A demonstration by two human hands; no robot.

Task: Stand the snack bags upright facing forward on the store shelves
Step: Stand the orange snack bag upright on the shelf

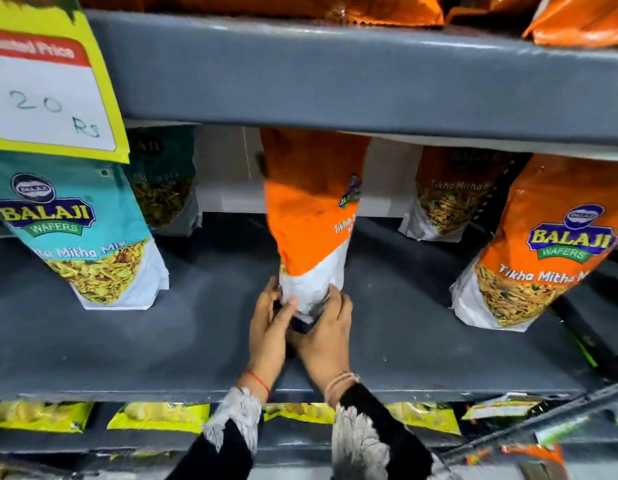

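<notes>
Grey store shelving (335, 74), white back wall (228, 168)

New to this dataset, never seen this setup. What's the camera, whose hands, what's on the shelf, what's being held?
There is no robot. One wide-angle camera worn on a person's head looks forward and down, which is why the shelf edges curve. The left hand and right hand are the wearer's own. Together they grip the bottom of an orange snack bag, which stands on the grey shelf with its printed front turned off to the right rather than facing out. Also on the shelf are a teal bag at front left, an orange bag at front right, and more bags behind them. A yellow price tag hangs at upper left. Yellow packets lie on the shelf below.
</notes>
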